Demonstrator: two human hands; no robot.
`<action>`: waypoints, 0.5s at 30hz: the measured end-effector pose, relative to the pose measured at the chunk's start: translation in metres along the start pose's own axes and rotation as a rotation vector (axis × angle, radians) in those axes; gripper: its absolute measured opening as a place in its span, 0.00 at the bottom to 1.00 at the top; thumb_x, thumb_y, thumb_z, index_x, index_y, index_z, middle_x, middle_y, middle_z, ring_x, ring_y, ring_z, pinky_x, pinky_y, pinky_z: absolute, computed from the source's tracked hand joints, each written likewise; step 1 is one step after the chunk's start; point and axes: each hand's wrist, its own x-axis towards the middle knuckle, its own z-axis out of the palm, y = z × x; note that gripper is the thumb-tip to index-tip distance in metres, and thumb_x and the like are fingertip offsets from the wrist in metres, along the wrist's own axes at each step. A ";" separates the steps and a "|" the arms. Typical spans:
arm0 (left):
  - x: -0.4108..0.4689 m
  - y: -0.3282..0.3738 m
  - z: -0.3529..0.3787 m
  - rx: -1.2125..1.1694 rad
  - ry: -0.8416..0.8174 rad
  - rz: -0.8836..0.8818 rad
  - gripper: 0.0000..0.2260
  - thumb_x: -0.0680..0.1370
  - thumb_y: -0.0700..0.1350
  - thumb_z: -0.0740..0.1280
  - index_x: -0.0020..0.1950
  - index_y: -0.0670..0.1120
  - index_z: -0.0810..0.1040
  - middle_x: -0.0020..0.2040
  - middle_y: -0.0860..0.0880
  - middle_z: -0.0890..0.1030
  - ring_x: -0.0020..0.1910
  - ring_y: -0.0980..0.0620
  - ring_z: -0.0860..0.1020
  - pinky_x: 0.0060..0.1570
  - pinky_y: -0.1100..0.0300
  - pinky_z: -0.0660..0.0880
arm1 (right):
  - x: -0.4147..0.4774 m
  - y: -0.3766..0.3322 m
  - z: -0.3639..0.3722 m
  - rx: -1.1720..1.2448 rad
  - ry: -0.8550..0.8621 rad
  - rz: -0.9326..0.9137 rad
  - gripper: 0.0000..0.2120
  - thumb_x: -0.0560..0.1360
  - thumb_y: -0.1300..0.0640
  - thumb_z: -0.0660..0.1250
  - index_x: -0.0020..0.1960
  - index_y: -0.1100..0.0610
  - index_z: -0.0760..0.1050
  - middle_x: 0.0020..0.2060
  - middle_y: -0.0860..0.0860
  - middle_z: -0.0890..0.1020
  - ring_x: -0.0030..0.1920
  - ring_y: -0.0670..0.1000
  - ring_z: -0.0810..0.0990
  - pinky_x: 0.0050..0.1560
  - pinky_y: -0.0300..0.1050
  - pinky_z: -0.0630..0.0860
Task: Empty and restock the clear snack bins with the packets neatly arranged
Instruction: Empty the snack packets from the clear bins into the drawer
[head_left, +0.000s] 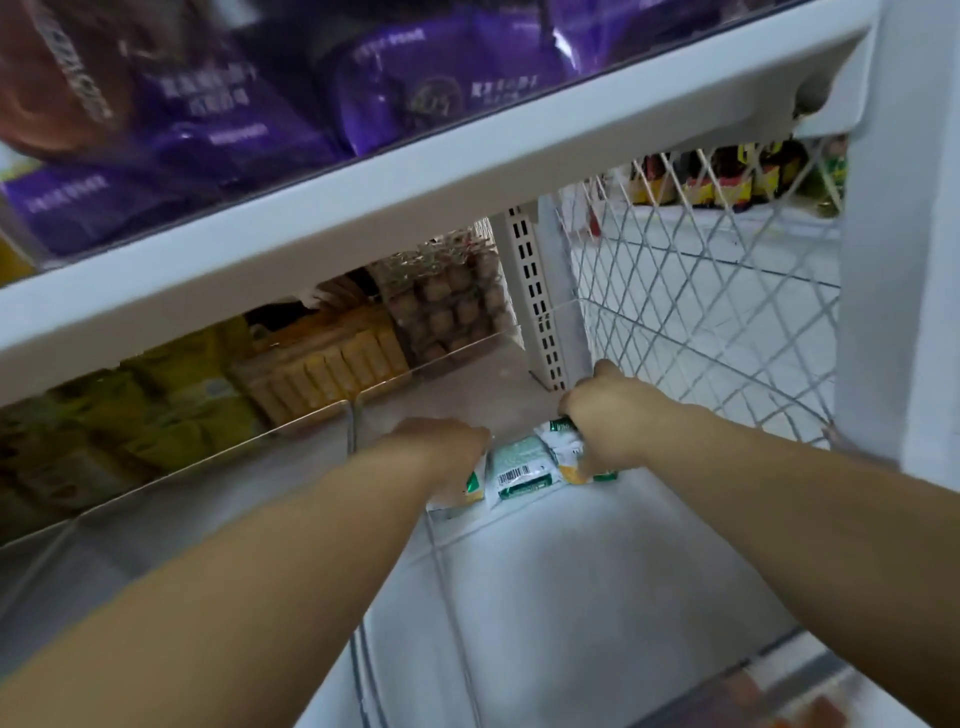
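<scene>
Both my arms reach deep into a clear snack bin (545, 571) on a white shelf. Three green-and-white snack packets stand in a row at the back of it. My left hand (447, 441) grips the left packet (462, 491) from above. The middle packet (519, 467) shows a barcode and stands free between my hands. My right hand (608, 410) holds the right packet (566, 447) by its top edge. My fingers hide most of both outer packets.
A clear divider (353, 421) separates this bin from the left bins of yellow packets (171, 410) and orange boxes (332, 364). A white wire mesh panel (701, 312) closes the right side. The upper shelf (363, 208) with purple bags (249, 104) hangs close overhead.
</scene>
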 end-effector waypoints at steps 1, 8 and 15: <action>-0.001 -0.001 0.000 -0.008 -0.016 -0.009 0.21 0.76 0.44 0.67 0.68 0.48 0.67 0.60 0.46 0.75 0.53 0.47 0.74 0.42 0.59 0.68 | -0.001 0.000 -0.001 0.018 -0.019 0.002 0.14 0.71 0.50 0.71 0.50 0.59 0.76 0.39 0.50 0.73 0.53 0.53 0.66 0.41 0.43 0.68; -0.006 -0.011 -0.008 -0.460 0.023 -0.035 0.13 0.73 0.44 0.73 0.57 0.47 0.79 0.55 0.50 0.81 0.51 0.50 0.78 0.51 0.57 0.75 | -0.006 0.000 -0.011 0.055 -0.144 0.059 0.14 0.67 0.53 0.76 0.40 0.58 0.72 0.34 0.50 0.72 0.41 0.53 0.77 0.39 0.43 0.74; -0.012 -0.004 -0.011 -0.777 -0.242 0.115 0.10 0.76 0.42 0.70 0.57 0.46 0.81 0.54 0.45 0.82 0.52 0.52 0.78 0.59 0.55 0.74 | -0.017 0.004 -0.026 0.063 -0.325 0.048 0.23 0.67 0.51 0.77 0.57 0.59 0.77 0.51 0.52 0.80 0.45 0.53 0.81 0.41 0.46 0.79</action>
